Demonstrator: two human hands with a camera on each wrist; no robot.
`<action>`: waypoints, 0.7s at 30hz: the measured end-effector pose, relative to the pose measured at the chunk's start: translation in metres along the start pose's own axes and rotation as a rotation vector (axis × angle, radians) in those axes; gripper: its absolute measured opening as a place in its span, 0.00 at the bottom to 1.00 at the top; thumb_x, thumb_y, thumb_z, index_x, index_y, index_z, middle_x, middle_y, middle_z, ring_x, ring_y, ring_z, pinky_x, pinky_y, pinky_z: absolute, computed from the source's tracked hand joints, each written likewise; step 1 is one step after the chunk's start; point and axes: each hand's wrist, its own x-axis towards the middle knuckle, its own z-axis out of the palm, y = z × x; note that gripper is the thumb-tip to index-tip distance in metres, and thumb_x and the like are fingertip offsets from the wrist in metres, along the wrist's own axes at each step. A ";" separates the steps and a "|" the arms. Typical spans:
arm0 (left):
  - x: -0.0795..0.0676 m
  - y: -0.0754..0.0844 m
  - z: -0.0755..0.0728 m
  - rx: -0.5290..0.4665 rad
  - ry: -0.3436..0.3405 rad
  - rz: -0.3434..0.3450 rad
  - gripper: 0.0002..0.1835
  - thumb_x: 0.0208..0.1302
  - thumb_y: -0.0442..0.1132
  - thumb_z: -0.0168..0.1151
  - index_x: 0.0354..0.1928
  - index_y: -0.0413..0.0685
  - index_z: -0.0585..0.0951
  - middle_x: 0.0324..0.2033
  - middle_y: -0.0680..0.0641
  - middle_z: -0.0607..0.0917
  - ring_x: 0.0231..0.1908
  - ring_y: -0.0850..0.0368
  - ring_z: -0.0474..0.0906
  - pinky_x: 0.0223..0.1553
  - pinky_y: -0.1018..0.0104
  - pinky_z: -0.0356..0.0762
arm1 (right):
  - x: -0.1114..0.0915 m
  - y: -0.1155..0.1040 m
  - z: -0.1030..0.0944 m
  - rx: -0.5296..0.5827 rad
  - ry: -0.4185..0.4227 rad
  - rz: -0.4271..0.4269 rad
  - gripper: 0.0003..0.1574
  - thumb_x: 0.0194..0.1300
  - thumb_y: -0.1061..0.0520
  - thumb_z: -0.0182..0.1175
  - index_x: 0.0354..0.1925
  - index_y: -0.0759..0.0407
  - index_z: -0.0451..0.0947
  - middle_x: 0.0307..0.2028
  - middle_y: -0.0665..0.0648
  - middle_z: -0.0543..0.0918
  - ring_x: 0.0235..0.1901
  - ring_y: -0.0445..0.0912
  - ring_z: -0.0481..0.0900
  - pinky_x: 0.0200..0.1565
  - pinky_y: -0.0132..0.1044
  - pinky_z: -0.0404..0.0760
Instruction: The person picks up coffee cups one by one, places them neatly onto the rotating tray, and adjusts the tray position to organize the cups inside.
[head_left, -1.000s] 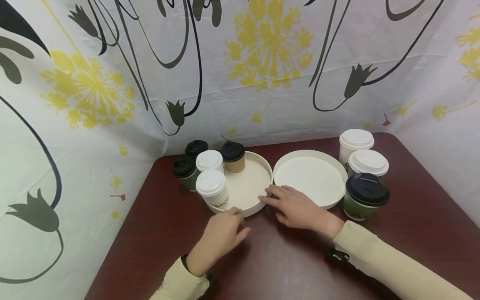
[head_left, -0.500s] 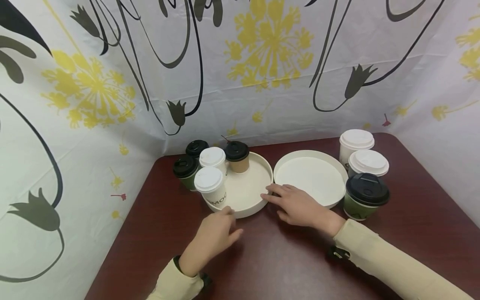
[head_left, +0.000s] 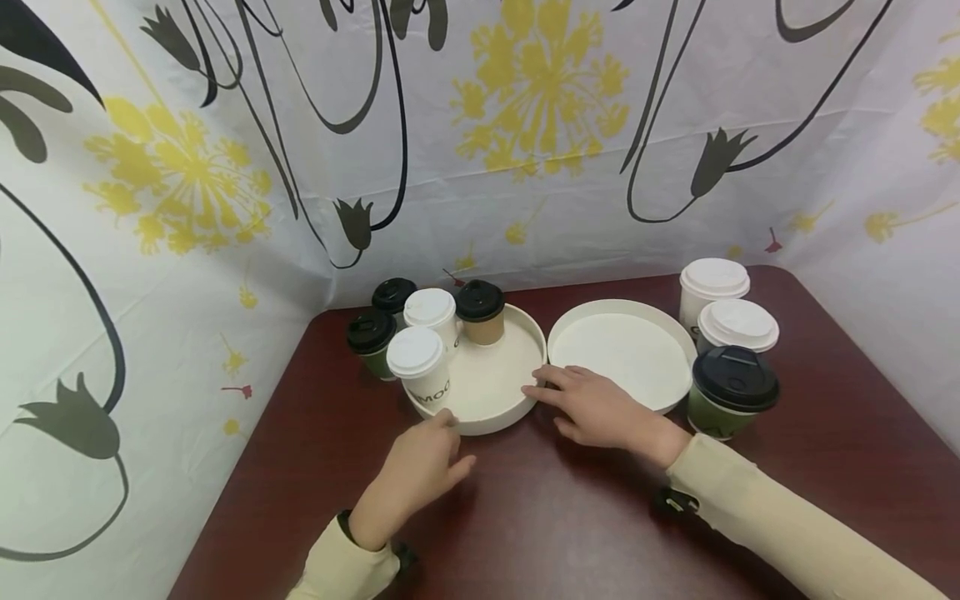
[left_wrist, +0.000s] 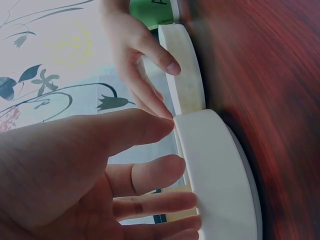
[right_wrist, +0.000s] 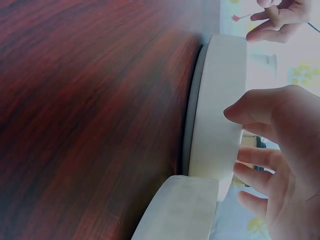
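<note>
A round cream tray [head_left: 495, 375] stands left of centre, with two white-lidded paper cups and a brown paper cup [head_left: 483, 315] with a black lid on it. The front white-lidded cup [head_left: 422, 367] is near the tray's left rim. My left hand [head_left: 416, 467] has its fingertips at the tray's front-left rim, thumb held apart. At the right rim, my right hand [head_left: 592, 408] touches with loosely extended fingers. Both wrist views show the tray's side wall [left_wrist: 220, 175] beside the fingers; a grey base [right_wrist: 195, 107] shows beneath it in the right wrist view.
A second round tray [head_left: 622, 350] adjoins on the right, nothing on it. Two white-lidded cups and a green cup [head_left: 731, 396] stand on the table to its right. Left of the first tray are a green cup [head_left: 372, 342] and another black-lidded cup [head_left: 393, 296]. Patterned cloth [head_left: 540, 208] surrounds the table.
The left tray has turned clockwise: the brown cup shifts right, the front white-lidded cup left and back. My left hand slides left along the rim; my right hand barely moves.
</note>
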 end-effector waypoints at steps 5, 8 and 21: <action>0.001 -0.001 -0.001 -0.003 -0.015 0.000 0.21 0.58 0.51 0.68 0.13 0.53 0.73 0.36 0.51 0.80 0.22 0.62 0.68 0.20 0.71 0.65 | 0.000 0.001 -0.002 0.013 -0.031 0.009 0.37 0.58 0.54 0.67 0.66 0.48 0.73 0.62 0.58 0.76 0.57 0.53 0.79 0.63 0.48 0.75; 0.001 -0.002 -0.002 -0.002 -0.012 -0.005 0.22 0.58 0.50 0.68 0.12 0.53 0.73 0.34 0.52 0.78 0.21 0.62 0.66 0.20 0.71 0.64 | 0.000 0.002 -0.003 0.029 -0.051 0.007 0.36 0.59 0.54 0.66 0.66 0.48 0.73 0.63 0.58 0.77 0.59 0.53 0.78 0.65 0.48 0.74; 0.000 -0.007 -0.002 -0.003 -0.015 -0.047 0.23 0.58 0.51 0.68 0.12 0.53 0.71 0.34 0.51 0.77 0.21 0.61 0.64 0.20 0.71 0.62 | 0.000 0.006 -0.005 0.043 -0.055 -0.004 0.34 0.59 0.54 0.66 0.65 0.49 0.74 0.62 0.58 0.77 0.61 0.54 0.78 0.67 0.50 0.71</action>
